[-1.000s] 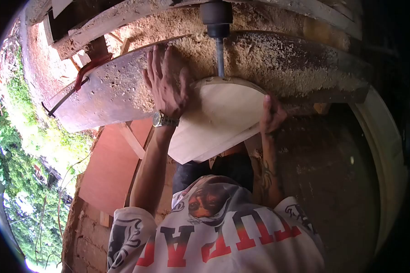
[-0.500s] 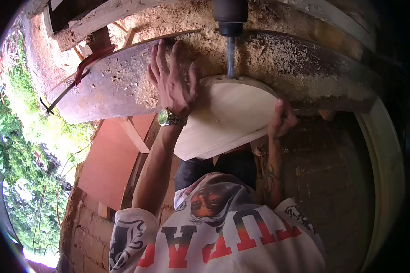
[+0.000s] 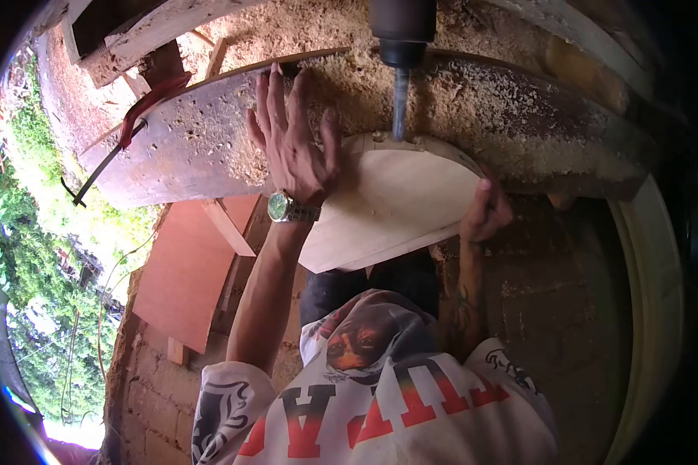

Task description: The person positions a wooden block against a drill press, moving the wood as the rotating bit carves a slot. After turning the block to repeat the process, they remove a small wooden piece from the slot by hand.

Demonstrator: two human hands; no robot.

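Observation:
A pale wooden panel point(image 3: 399, 194) with a curved far edge rests partly on the bench and juts toward my body. My left hand point(image 3: 291, 147), with a watch point(image 3: 287, 207) at the wrist, lies with fingers spread on the sawdust-covered bench, its thumb side against the panel. At the panel's right end my right hand point(image 3: 485, 213) grips the edge, thumb on top; its other fingers are partly hidden. A drill bit point(image 3: 400, 101) in a dark chuck point(image 3: 402, 50) comes down at the curved edge, where several notches or holes show. The bit's tip meets the wood.
Sawdust covers the curved bench point(image 3: 202, 143). A red-and-black clamp or bar point(image 3: 136, 124) sticks out at the bench's left. Below it leans a reddish board point(image 3: 186, 271), near a brick wall point(image 3: 547, 310). A pale curved frame point(image 3: 651, 310) stands at the right.
The view has shifted slightly. The drill bit and the panel's right end appear a little lower and further right. Both hands keep nearly the same hold and position.

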